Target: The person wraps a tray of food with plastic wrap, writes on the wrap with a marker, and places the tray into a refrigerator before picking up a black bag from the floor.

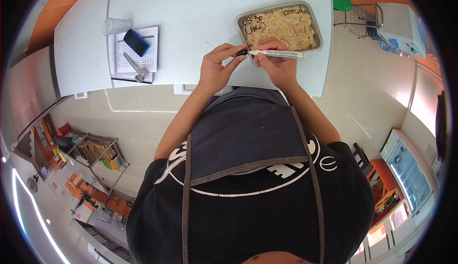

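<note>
My right hand [278, 68] grips a white marker [281, 54] by its barrel, over the near edge of a grey tray [321, 39]. Between the thumb and forefinger of my left hand [215, 69] is the black marker cap [242, 52], lined up with the marker's tip end. The tray holds pale, lumpy food [286, 27] under a clear cover. Black handwriting on this cover reads "08:30" and "1000GR", with another word in brackets below the time.
On the left of the white table [191, 15] are a translucent cup [117, 26], a blue-edged phone [136, 42], a gridded paper sheet [143, 63] and a grey metal tool [135, 66]. A metal-framed chair [367, 20] stands right of the table, and a shelf rack [102, 152] lower left.
</note>
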